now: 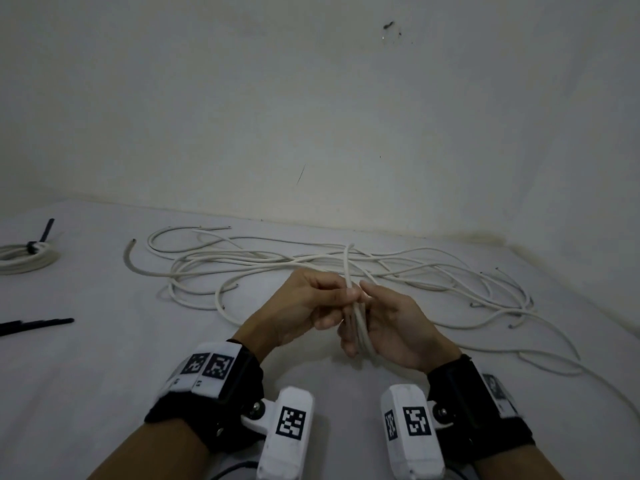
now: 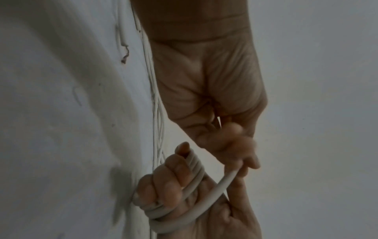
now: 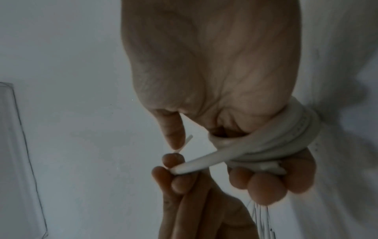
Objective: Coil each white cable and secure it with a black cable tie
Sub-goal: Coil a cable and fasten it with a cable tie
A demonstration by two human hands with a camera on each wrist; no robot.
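My right hand (image 1: 394,323) has a white cable (image 1: 362,332) wound in a few turns round its curled fingers; the right wrist view shows the same coil (image 3: 282,139) crossing the palm's edge. Just left of it, my left hand (image 1: 304,303) pinches the free strand of this cable (image 2: 229,177) between thumb and fingertips (image 3: 174,163), close to the right thumb. Both hands hover above the white table (image 1: 104,358). Behind them lies a tangle of several loose white cables (image 1: 277,261). Black cable ties (image 1: 34,323) lie at the left edge.
A coiled cable (image 1: 24,259) held by a black tie (image 1: 40,240) sits at the far left. The loose cables spread across the middle and trail to the right (image 1: 519,351). A white wall (image 1: 311,116) rises behind the table.
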